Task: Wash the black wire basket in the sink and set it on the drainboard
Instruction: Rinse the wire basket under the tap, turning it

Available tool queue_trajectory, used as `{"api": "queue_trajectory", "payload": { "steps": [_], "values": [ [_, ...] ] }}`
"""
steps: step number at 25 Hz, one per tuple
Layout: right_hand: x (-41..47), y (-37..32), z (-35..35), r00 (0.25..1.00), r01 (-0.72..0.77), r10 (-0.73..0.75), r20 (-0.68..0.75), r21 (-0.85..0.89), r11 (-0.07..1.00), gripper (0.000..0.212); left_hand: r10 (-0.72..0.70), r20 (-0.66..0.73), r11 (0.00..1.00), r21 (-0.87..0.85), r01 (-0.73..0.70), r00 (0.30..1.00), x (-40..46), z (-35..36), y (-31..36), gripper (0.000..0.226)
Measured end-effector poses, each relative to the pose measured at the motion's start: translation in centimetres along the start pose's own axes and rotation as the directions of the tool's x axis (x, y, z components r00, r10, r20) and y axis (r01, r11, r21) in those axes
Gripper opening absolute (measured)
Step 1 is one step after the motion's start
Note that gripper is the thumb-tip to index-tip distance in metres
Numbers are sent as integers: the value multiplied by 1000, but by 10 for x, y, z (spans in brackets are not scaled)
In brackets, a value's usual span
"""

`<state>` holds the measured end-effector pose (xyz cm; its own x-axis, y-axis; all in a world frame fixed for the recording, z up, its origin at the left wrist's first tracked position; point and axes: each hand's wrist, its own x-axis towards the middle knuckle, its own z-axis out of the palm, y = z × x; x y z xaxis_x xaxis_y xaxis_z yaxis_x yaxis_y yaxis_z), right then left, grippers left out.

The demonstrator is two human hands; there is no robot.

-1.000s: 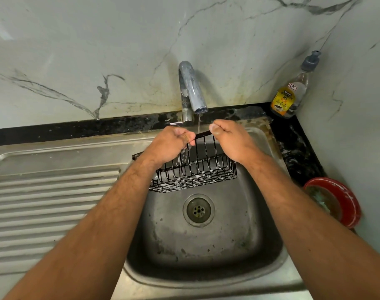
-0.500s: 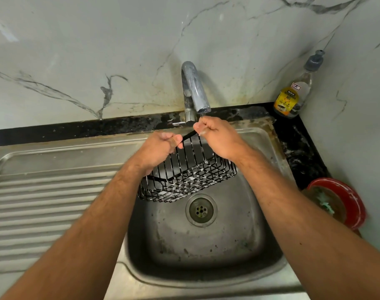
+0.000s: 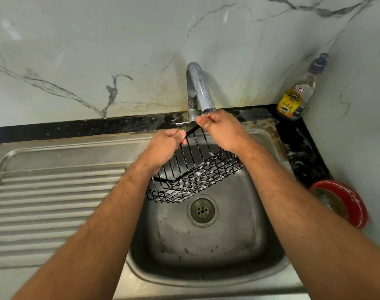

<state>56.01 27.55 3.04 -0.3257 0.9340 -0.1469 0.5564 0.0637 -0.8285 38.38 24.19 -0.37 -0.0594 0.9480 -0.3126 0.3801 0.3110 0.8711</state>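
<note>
The black wire basket [image 3: 193, 176] hangs tilted over the steel sink [image 3: 206, 245], its right end raised toward the tap, soap foam clinging to its grid. My left hand [image 3: 163, 148] grips the basket's top rim on the left. My right hand [image 3: 221, 128] grips the same rim higher up, directly under the spout of the chrome tap [image 3: 198, 89]. The ribbed drainboard [image 3: 50, 204] lies to the left of the sink bowl. The basket's far side is hidden behind my hands.
A dishwash gel bottle [image 3: 297, 92] stands in the back right corner on the black counter. A red bowl [image 3: 342, 202] sits at the right edge. The drain [image 3: 202, 210] is below the basket. Marble walls close in behind and at the right.
Both hands have tipped the basket, raising its right end up under the spout and lowering its left end. The thin water stream seen earlier is hidden behind my right hand.
</note>
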Motion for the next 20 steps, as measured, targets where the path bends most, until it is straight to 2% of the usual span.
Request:
{"api": "queue_trajectory", "payload": {
  "steps": [4, 6, 9, 11, 16, 18, 20],
  "values": [
    [5, 3, 5, 999, -22, 20, -28, -64, 998, 28, -23, 11, 1000, 7, 23, 1000, -1, 1, -1, 37],
    [5, 8, 4, 1000, -13, 9, -20, -177, 984, 31, -35, 21, 999, 18, 34, 999, -1, 7, 0, 36],
    [7, 19, -1, 998, -19, -1, -65, -315, 949, 48, -17, 90, 998, 61, 12, 996, 4, 17, 9, 34],
    [8, 26, -8, 989, -82, 50, -141, -233, 969, 57, 31, 142, 991, 128, -49, 989, 7, 19, 13, 31],
    [7, 52, -23, 949, -204, 189, -254, -37, 978, 53, 37, 230, 958, 269, -100, 972, 17, 5, 14, 34],
    [6, 53, -23, 968, -153, 116, -223, -158, 975, 55, 22, 249, 938, 329, -106, 968, 21, 5, 20, 35],
    [7, 47, -18, 992, -27, -36, -123, -480, 877, 50, 8, 264, 934, 343, -101, 964, 26, 10, 26, 35]
  ]
}}
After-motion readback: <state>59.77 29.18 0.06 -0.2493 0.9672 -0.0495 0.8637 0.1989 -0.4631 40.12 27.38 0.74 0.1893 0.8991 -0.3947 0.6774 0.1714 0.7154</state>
